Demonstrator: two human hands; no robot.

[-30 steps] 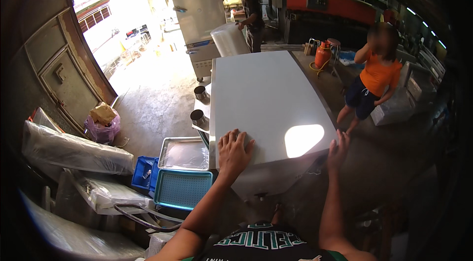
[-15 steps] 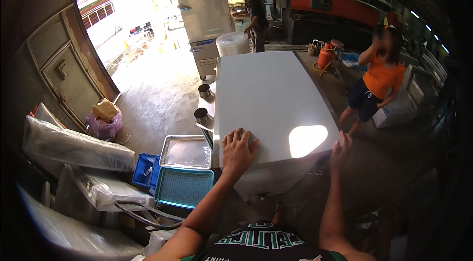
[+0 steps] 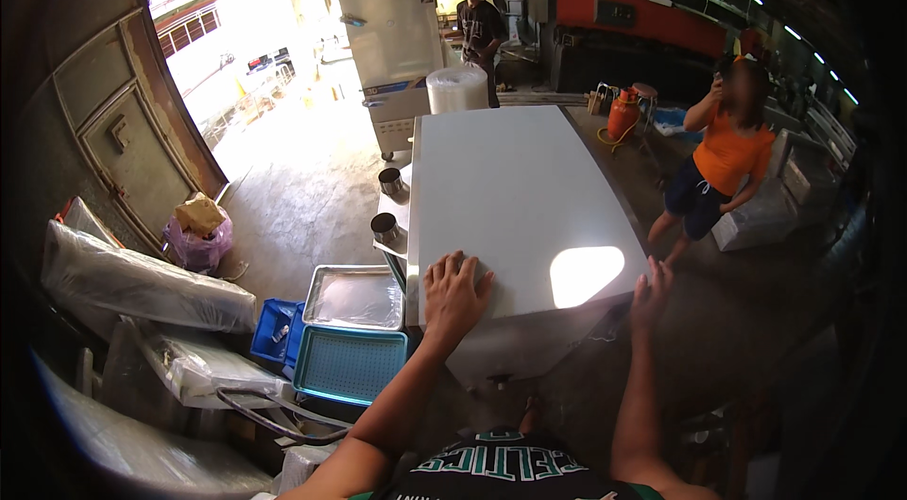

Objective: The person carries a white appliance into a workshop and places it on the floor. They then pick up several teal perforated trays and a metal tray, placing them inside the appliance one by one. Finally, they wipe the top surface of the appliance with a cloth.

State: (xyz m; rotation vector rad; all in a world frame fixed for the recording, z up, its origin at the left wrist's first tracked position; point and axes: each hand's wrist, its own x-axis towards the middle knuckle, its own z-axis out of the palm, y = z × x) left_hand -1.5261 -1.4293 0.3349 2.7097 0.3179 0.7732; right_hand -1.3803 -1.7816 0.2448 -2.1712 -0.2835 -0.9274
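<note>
A large box-shaped cabinet (image 3: 520, 188) with a smooth grey-white top stands right before me. My left hand (image 3: 456, 297) lies on that top near its front left corner, palm down, fingers stretched out. At the front right corner, my right hand (image 3: 650, 297) rests against the edge with its fingers extended. Neither hand holds anything. A bright patch of light shows on the top between them. The cabinet's front face below is in shadow, with a small dark fitting (image 3: 501, 377) low down.
Left of the cabinet are two metal cylinders (image 3: 385, 227), a silver tray (image 3: 355, 296), a teal perforated tray (image 3: 350, 365) and a blue bin (image 3: 277, 331). Wrapped panels (image 3: 151, 278) lie further left. A plastic-wrap roll (image 3: 457, 89) and a person (image 3: 480, 28) are behind; another person (image 3: 727, 160) stands right.
The person at the back has turned to face this way, and the plastic-wrap roll sits slightly further right. My hands keep their places on the cabinet.
</note>
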